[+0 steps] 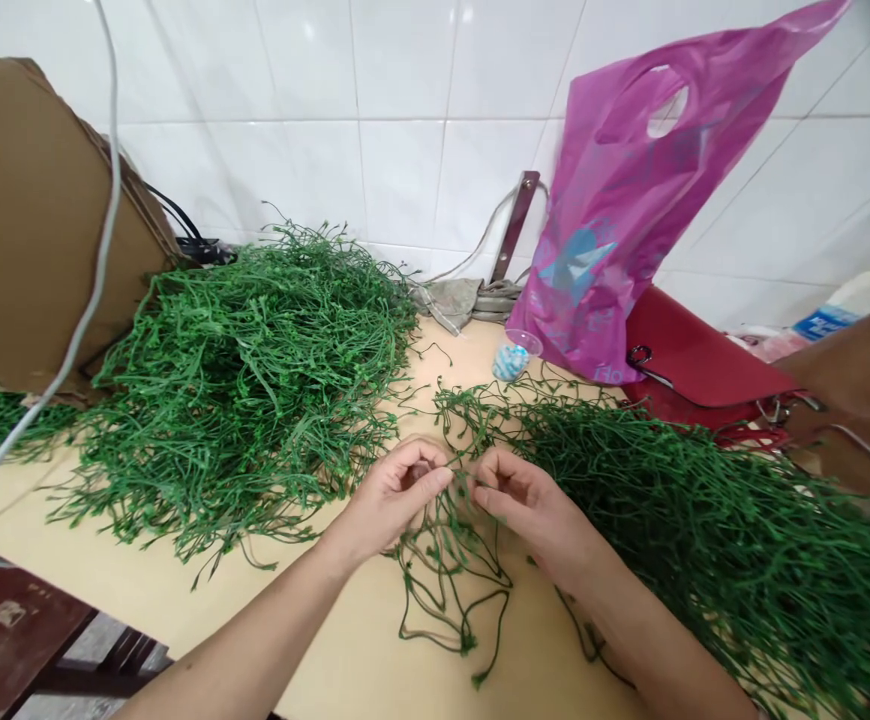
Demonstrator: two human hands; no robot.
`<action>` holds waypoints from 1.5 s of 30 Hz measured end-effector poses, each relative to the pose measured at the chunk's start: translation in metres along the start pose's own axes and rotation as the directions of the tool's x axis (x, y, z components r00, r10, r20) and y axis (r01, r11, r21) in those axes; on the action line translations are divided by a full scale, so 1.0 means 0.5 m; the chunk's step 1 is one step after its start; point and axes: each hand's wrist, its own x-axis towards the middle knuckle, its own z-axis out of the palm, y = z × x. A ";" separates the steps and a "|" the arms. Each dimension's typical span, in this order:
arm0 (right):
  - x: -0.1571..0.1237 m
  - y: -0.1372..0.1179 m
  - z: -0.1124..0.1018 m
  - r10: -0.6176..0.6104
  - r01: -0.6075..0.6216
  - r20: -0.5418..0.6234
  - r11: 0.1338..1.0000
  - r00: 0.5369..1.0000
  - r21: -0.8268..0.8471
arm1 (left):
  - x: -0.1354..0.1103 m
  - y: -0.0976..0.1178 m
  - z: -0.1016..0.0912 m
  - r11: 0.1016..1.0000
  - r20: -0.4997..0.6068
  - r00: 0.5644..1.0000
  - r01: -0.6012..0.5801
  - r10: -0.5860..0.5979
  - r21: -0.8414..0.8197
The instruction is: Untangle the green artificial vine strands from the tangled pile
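My left hand [397,495] and my right hand [529,505] meet over the pale wooden table [180,590], fingertips pinched together on thin green plastic stems [450,570]. The loose stems hang in loops below both hands and trail onto the tabletop. A big heap of the same green stems [255,370] lies left of my left hand. Another spread-out heap of green stems [705,520] lies right of my right hand, partly under my right forearm.
A pink plastic bag [630,200] leans on the white tiled wall above a red handbag [697,370]. A small clear cup [514,355] stands by the bag. Brown cardboard [30,220] and a grey cable [67,350] are at the left.
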 end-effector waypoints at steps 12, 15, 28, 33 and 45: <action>-0.005 -0.001 -0.007 -0.174 0.132 -0.172 0.964 0.970 -0.230 | 0.000 0.007 -0.001 0.999 0.024 0.999 0.021 -0.021 0.028; -0.004 0.008 0.001 -0.185 0.164 -0.060 0.951 0.981 -0.261 | -0.005 0.003 0.000 0.994 0.072 0.997 -0.015 0.007 0.111; -0.006 0.000 0.000 -0.169 0.184 0.074 0.872 0.983 -0.455 | -0.009 0.023 0.005 0.866 0.171 0.984 -0.049 -0.043 0.497; -0.010 -0.005 0.001 -0.084 0.141 0.154 0.900 0.985 -0.412 | -0.004 0.025 0.001 0.919 0.203 0.973 0.024 -0.112 0.393; -0.002 0.008 -0.008 -0.249 0.275 0.151 0.944 0.957 -0.182 | 0.001 0.005 -0.008 0.956 0.064 0.964 0.266 -0.260 -0.122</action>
